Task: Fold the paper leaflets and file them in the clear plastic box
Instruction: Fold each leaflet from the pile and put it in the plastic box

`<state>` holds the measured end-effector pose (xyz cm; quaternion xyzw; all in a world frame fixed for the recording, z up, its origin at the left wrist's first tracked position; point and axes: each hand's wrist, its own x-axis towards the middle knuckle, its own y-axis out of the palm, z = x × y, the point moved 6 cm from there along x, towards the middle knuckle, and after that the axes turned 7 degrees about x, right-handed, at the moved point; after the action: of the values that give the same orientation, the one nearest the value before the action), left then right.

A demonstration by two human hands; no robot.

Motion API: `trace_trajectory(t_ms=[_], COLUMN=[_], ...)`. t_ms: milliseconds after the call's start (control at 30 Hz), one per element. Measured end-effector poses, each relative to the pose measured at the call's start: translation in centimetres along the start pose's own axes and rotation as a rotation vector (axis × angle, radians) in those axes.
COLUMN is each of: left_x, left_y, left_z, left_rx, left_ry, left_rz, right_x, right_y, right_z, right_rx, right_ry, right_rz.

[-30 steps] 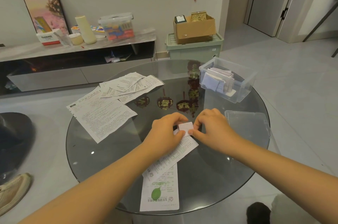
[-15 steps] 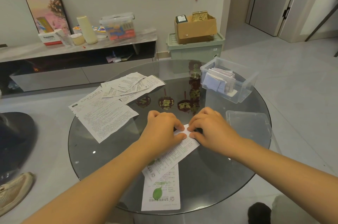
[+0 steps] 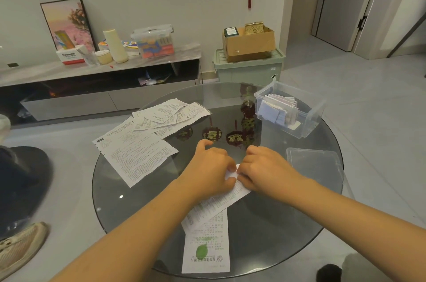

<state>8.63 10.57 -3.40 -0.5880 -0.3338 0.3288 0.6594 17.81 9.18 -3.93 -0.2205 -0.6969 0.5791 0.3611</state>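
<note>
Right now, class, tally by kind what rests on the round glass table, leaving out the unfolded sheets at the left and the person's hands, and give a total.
Clear plastic box, holding folded leaflets: 1
Clear lid, lying flat: 1
Long leaflet being folded: 1
Total: 3
</note>
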Motion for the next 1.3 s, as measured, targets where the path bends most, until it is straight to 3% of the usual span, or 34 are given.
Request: trace_trajectory(t_ms=[233, 400, 500, 667, 800, 1000, 1200, 1300], left_x=[0.2, 0.4, 0.3, 0.4, 1.0, 1.9, 5.2, 7.1], left_y=[0.0, 0.0, 0.3, 0.4, -0.3, -1.6, -3.3, -4.5], left_z=[-0.3, 0.0, 0.4, 0.9, 2.0, 2.9, 2.7, 2.4], left_rx=[0.042, -0.023, -0.086, -0.271, -0.514, -1.021, -1.198, -1.144], left_ry=[0.016, -0.008, -0.022, -0.057, -0.23, -0.468, -0.455, -0.378], left_rz=[-0.016, -0.05, -0.038, -0.051, -0.154, -0.178, -0.064, -0.09], right_x=[0.3, 0.2, 0.2, 0.2, 0.6, 1.6, 1.7, 1.2], right_y=[-0.3, 0.2, 0.2, 0.5, -0.1, -2.4, -4.0, -4.3], right_z=[-0.6, -1.5, -1.5, -3.1, -4.3, -5.6, -8.6, -10.3], right_rx=[0.096, 0.248, 0.291, 0.43, 0.58, 0.755, 1.016, 1.085], right_ry=[0.022, 0.072, 0.097, 0.268, 0.317, 0.403, 0.608, 0.655], right_rz=[-0.041, 0.038, -0.014, 0.018, 0.006, -0.105, -0.155, -0.126])
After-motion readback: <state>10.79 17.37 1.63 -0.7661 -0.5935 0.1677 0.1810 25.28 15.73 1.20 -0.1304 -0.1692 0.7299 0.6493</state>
